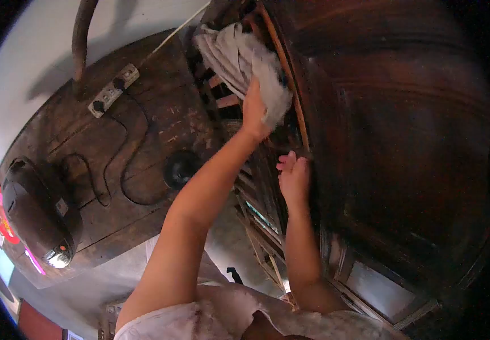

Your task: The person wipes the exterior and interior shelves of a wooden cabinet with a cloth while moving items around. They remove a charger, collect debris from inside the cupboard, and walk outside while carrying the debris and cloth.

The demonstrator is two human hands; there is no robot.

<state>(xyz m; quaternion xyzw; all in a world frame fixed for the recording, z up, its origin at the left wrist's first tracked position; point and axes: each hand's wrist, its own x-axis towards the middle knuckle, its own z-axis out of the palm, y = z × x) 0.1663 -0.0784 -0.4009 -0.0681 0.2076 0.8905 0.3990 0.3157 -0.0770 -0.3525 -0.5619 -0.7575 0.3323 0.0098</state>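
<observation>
A crumpled light grey cloth (239, 54) is bunched in my left hand (255, 110), which reaches far forward. The cloth lies against the slatted dark wood and the long wooden edge (293, 85) of the furniture. Part of my left hand's fingers is hidden by the cloth. Lower and to the right, my right hand (294, 177) is raised beside the large dark wooden panel (403, 141). Its fingers are loosely bent and a little apart, with nothing visible in them. Whether it touches the panel's edge, I cannot tell.
On the left stands a dark wooden table (160, 124) with a power strip (113, 90), trailing black cords, a round black object (182, 169) and a dark brown appliance resembling a rice cooker (38, 209). A framed pale pane (378, 289) is at lower right.
</observation>
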